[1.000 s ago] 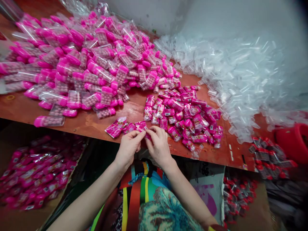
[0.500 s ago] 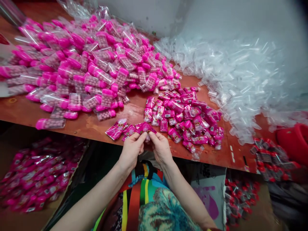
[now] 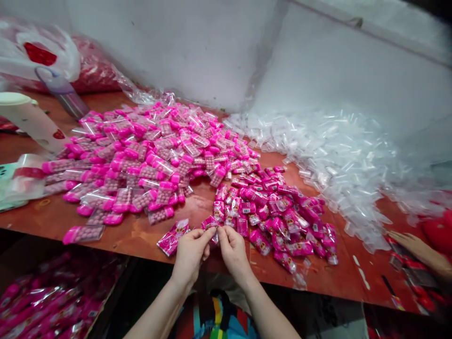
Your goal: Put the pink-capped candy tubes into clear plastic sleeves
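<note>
My left hand (image 3: 192,249) and my right hand (image 3: 233,249) meet at the table's front edge, fingertips pinched together on a small pink printed wrapper (image 3: 211,223). Part of the wrapper shows beyond the fingers; the rest is hidden. Left of my left hand lie flat pink wrappers (image 3: 173,238). A pile of pink wrapped packs (image 3: 278,212) sits just beyond and right of my right hand. Behind, on the left, is a large heap of clear containers with pink caps and small pink balls (image 3: 151,165).
Clear plastic pieces (image 3: 339,165) are heaped on the right. A person's hand (image 3: 420,249) is near red-capped items at far right. Bottles (image 3: 63,94), a white tumbler (image 3: 30,120) and bags stand at left. A box of pink packs (image 3: 45,301) sits below.
The view has tilted up, so the table sits lower and more wall shows. Another person's hand has appeared at right. My hands remain together, with less of the wrapper showing.
</note>
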Demonstrator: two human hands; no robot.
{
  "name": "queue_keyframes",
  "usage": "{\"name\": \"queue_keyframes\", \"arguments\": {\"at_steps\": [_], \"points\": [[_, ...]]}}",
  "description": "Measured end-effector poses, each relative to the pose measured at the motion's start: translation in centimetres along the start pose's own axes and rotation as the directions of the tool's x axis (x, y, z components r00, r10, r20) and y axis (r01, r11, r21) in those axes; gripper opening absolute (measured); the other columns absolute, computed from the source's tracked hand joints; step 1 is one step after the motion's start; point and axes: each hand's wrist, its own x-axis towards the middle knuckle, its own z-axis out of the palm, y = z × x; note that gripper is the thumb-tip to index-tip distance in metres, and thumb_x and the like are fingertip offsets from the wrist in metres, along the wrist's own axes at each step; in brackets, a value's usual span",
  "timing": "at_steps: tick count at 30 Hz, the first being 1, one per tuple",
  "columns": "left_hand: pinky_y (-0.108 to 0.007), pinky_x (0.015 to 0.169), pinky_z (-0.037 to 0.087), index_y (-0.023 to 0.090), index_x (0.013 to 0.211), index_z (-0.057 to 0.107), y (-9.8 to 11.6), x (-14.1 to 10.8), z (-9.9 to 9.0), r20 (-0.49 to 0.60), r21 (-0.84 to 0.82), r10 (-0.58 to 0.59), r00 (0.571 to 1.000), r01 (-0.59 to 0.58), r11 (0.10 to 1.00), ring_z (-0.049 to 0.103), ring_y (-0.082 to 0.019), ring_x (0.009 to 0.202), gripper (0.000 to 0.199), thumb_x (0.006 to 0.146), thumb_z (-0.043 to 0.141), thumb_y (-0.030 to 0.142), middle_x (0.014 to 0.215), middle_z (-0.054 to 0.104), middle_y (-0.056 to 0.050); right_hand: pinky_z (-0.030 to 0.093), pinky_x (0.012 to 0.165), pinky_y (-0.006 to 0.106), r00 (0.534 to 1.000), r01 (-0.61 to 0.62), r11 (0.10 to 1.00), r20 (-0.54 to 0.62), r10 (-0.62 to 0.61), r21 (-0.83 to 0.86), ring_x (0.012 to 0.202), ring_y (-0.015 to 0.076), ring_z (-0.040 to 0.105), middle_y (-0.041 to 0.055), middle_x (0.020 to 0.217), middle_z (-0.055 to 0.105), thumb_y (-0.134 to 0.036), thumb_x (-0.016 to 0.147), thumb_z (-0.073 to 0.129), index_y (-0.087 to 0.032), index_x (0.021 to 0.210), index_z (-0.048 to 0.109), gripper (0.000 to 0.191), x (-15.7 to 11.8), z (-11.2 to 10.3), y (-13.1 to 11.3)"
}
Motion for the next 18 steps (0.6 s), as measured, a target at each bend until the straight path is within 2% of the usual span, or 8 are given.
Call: {"name": "queue_keyframes", "arguments": {"at_steps": [2,5,7,9,11,14,16,18], "points": [[-0.02,0.038,0.023,0.017,0.052,0.05,0.3,0.4,0.0,0.033,-0.053,-0.017,0.999,0.019,0.998,0.035,-0.007,0.036,0.043,0.07,0.075,0.048,0.039,0.044,0.005,0.034,0.057,0.026,0.995,0.094,0.99,-0.008,-0.095,-0.103,0.059,0.0136,0.045,-0.0015,0.063,0.05,-0.038,0.095,0.048,-0.02,0.065,0.054,0.035,0.5,0.2,-0.1],[-0.019,0.038,0.027,0.017,0.055,0.052,1.0,0.7,-0.4,0.092,-0.109,-0.037,0.995,0.047,0.993,0.037,-0.007,0.037,0.041,0.074,0.072,0.048,0.04,0.046,0.004,0.035,0.058,0.027,0.988,0.155,0.972,0.024,-0.154,-0.176,0.06,0.0147,0.048,-0.0008,0.063,0.052,-0.036,0.093,0.052,-0.02,0.065,0.058,0.033,1.5,0.0,-0.5],[-0.019,0.038,0.028,0.016,0.055,0.053,1.6,0.8,-0.8,0.078,-0.12,-0.04,0.996,0.049,0.992,0.037,-0.007,0.037,0.04,0.074,0.071,0.047,0.04,0.046,0.004,0.034,0.057,0.027,0.982,0.176,0.967,0.095,-0.161,-0.183,0.057,0.0139,0.046,-0.0018,0.059,0.05,-0.038,0.092,0.053,-0.02,0.061,0.057,0.036,2.9,-0.4,-0.8],[-0.019,0.039,0.028,0.016,0.055,0.053,2.3,0.9,-1.2,0.02,-0.124,-0.025,0.999,0.028,0.992,0.037,-0.007,0.037,0.039,0.073,0.072,0.044,0.04,0.046,0.004,0.036,0.057,0.026,0.974,0.198,0.961,0.148,-0.171,-0.19,0.058,0.0139,0.048,-0.0019,0.061,0.052,-0.041,0.093,0.051,-0.02,0.064,0.059,0.037,5.0,-0.8,-1.1],[-0.019,0.039,0.029,0.016,0.055,0.053,2.9,1.0,-1.5,-0.036,-0.142,-0.008,0.999,0.003,0.99,0.037,-0.007,0.038,0.037,0.072,0.074,0.041,0.041,0.046,0.004,0.042,0.065,0.027,0.978,0.206,0.943,0.08,-0.192,-0.26,0.068,0.0161,0.056,0.0008,0.073,0.061,-0.042,0.094,0.049,-0.019,0.08,0.065,0.031,7.7,-1.0,-1.5],[-0.019,0.041,0.03,0.016,0.055,0.054,3.5,1.3,-1.7,-0.058,-0.185,-0.012,0.998,0.001,0.983,0.038,-0.007,0.039,0.036,0.069,0.076,0.039,0.042,0.046,0.005,0.046,0.077,0.033,0.96,0.109,0.866,-0.175,-0.22,-0.489,0.085,0.0216,0.061,0.0089,0.093,0.066,-0.046,0.09,0.053,-0.017,0.099,0.065,0.033,12.0,-0.6,-1.6],[-0.019,0.041,0.029,0.016,0.055,0.054,3.7,1.4,-1.6,-0.058,-0.202,-0.024,0.998,0.012,0.979,0.038,-0.006,0.039,0.036,0.067,0.078,0.039,0.042,0.046,0.005,0.047,0.078,0.037,0.952,0.024,0.8,-0.231,-0.201,-0.6,0.091,0.0263,0.062,0.0149,0.102,0.065,-0.051,0.087,0.057,-0.015,0.101,0.064,0.039,14.1,0.3,-1.3],[-0.019,0.04,0.028,0.015,0.056,0.055,3.6,1.5,-1.3,-0.059,-0.217,-0.041,0.997,0.027,0.976,0.038,-0.006,0.039,0.035,0.065,0.079,0.039,0.043,0.046,0.005,0.047,0.077,0.039,0.956,-0.031,0.73,-0.233,-0.178,-0.683,0.096,0.0303,0.062,0.0195,0.105,0.063,-0.052,0.084,0.06,-0.014,0.099,0.062,0.041,15.5,1.4,-1.0]]}}
